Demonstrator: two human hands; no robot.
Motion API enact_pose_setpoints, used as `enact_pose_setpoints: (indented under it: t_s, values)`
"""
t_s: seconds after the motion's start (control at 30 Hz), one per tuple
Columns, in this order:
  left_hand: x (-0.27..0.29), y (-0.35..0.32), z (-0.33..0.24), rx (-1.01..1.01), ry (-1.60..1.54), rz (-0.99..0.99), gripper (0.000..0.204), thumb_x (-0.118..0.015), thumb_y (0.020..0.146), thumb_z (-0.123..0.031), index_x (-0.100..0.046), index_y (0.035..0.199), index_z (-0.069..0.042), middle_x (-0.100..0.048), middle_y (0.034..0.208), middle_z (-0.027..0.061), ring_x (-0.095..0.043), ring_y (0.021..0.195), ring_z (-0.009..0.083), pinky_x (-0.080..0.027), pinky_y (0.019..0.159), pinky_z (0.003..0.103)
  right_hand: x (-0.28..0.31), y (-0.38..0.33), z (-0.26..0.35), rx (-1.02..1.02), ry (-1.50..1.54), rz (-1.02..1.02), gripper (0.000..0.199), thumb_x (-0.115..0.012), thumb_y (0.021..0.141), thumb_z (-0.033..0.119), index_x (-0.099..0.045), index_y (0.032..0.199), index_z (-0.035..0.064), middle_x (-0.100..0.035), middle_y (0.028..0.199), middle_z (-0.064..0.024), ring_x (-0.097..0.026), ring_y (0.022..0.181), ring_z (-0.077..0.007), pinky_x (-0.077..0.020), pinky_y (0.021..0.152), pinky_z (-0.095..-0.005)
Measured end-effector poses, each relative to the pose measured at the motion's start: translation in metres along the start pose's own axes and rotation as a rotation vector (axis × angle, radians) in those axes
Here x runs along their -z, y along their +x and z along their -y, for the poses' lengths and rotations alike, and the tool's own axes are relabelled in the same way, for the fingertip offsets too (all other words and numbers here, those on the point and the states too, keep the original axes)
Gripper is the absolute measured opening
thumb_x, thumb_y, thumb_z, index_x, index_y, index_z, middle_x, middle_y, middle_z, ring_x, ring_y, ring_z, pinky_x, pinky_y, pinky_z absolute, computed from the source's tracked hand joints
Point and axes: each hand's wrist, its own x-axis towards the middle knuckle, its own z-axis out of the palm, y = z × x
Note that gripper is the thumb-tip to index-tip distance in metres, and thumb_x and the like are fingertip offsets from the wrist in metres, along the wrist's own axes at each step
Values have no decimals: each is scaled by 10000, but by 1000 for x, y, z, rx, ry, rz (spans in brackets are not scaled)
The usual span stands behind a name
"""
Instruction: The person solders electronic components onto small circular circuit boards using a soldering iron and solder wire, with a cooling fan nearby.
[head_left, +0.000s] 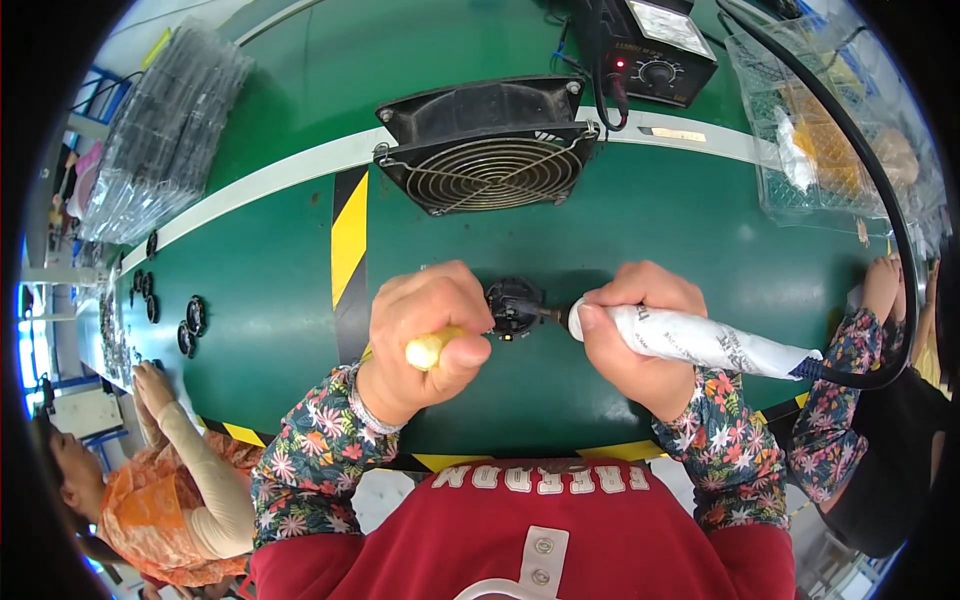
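Observation:
My left hand (420, 335) is closed around a yellow-handled tool (430, 350) and presses against a small round black part (513, 306) on the green table. My right hand (640, 330) grips a soldering iron with a white wrapped handle (700, 340). Its metal tip touches the right side of the black part. A black cable (880, 200) runs from the iron's rear end up and away to the right.
A black fan with a wire grille (487, 150) stands just behind the part. A black soldering station (650, 50) sits at the back, a clear basket (830, 130) at the right. Stacked clear trays (160, 130) and several black round parts (190, 325) lie left. Other people sit on both sides.

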Motion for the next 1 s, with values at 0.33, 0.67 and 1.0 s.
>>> enact_pose_setpoints:
  t_s: [0.33, 0.67, 1.0]
  values:
    - [-2, -1, 6, -58, -72, -67, 383, -592, 818, -365, -467, 630, -56, -514, 583, 54, -489, 466, 189, -361, 409, 269, -3, 1, 0, -2, 21, -4, 101, -632, 725, 36, -531, 722, 26, -542, 591, -58, -486, 490, -127, -379, 464, -243]
    - [-2, 2, 6, -70, -52, -62, 367, -610, 808, -346, -468, 629, -59, -508, 572, 47, -480, 457, 190, -354, 404, 274, -3, 4, 9, -23, -18, 47, 129, -636, 714, 34, -508, 705, 37, -524, 572, -56, -485, 471, -135, -372, 447, -253]
    - [-3, 1, 6, -73, -56, -82, 373, -619, 801, -356, -465, 627, -64, -499, 563, 47, -470, 448, 190, -346, 399, 275, -6, 4, 10, 46, -78, 41, 140, -641, 709, 33, -502, 696, 42, -510, 543, -56, -474, 443, -154, -363, 430, -265]
